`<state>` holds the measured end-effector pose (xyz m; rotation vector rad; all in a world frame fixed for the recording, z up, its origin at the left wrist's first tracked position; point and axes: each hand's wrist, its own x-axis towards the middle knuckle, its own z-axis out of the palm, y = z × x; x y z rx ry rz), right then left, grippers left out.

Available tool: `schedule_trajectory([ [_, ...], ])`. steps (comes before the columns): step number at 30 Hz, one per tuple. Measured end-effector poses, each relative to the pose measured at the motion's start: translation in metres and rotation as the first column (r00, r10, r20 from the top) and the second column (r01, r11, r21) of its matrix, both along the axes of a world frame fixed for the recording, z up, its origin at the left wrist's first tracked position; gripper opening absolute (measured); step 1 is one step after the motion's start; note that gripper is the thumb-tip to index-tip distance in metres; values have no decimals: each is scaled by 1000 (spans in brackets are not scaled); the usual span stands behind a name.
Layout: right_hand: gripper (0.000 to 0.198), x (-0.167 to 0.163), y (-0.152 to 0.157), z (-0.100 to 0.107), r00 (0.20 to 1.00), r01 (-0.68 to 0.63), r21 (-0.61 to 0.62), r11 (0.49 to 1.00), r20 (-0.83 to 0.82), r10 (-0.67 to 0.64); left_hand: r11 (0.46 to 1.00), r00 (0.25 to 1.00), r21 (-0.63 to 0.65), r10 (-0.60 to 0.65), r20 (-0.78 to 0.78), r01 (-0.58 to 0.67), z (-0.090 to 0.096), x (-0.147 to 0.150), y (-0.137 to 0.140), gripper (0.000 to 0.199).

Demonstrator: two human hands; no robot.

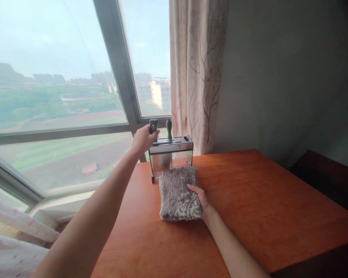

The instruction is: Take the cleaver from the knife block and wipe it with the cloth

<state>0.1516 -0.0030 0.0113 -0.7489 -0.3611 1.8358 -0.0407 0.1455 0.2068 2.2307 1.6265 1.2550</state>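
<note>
A clear-sided knife block (179, 146) with a dark-edged top stands at the far left of the table. My left hand (144, 138) is closed around the black handle of a knife (153, 124) at the block's left end; its blade is hidden from me. Beside it, a second black, ribbed handle (169, 129) sticks up from the top. In front of the block, my right hand (201, 199) grips a folded grey-brown patterned towel (178, 193) by its right side, thumb on top and the other fingers mostly hidden. The towel covers the block's lower front.
The reddish-brown wooden table (234, 200) extends to the right. A large window (75, 127) lies behind and to the left, with a patterned curtain (200, 69) behind the block. Another curtain (14, 231) hangs low at left. A dark wooden piece (327, 173) stands beyond the right edge.
</note>
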Motion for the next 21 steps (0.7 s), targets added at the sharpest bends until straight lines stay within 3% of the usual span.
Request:
schedule_trajectory([
  [4, 30, 0, -1, 1, 1000, -4, -6, 1000, 6, 4, 994, 984, 78, 88, -157, -77, 21, 7, 1, 25],
  [11, 27, 0, 1, -1, 1000, -3, 14, 1000, 8, 3, 985, 933, 146, 139, -332, -95, 60, 28, -3, 28],
  [16, 27, -1, 2, -4, 1000, 18, 44, 999, 2, -18, 976, 942, 198, 148, -300, -90, 78, 33, -2, 25],
  [21, 29, -1, 2, -3, 1000, 24, 53, 998, -10, -24, 972, 986, 235, 38, -164, 2, 96, 33, 3, 20],
])
